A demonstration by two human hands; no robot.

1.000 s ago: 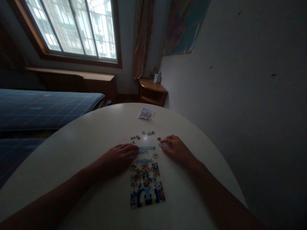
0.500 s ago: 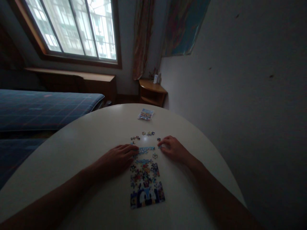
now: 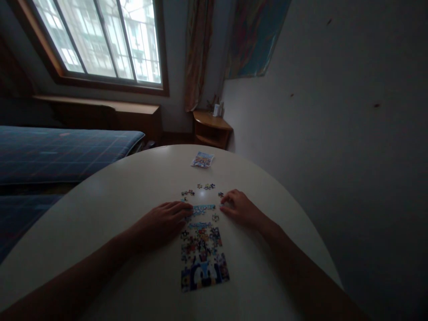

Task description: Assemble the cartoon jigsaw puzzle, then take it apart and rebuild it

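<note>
A partly built jigsaw puzzle (image 3: 203,256) lies on the round white table (image 3: 133,196) in front of me. Above it sits a joined blue strip of pieces (image 3: 203,208). My left hand (image 3: 162,221) rests flat beside the puzzle, fingers stretched out and touching the strip's left end. My right hand (image 3: 239,207) is at the strip's right end, fingers curled in a pinch on a small puzzle piece that I can barely see. Loose pieces (image 3: 205,186) lie scattered just beyond both hands, and one single piece (image 3: 216,217) sits between strip and puzzle.
A small picture card (image 3: 202,159) lies near the table's far edge. A bed with a blue checked cover (image 3: 60,151) stands left of the table. A wooden corner shelf (image 3: 210,127) and a window (image 3: 100,40) are behind. A wall is close on the right.
My right hand has slid a little to the left, toward the blue strip's right end. My left hand has stayed in place.
</note>
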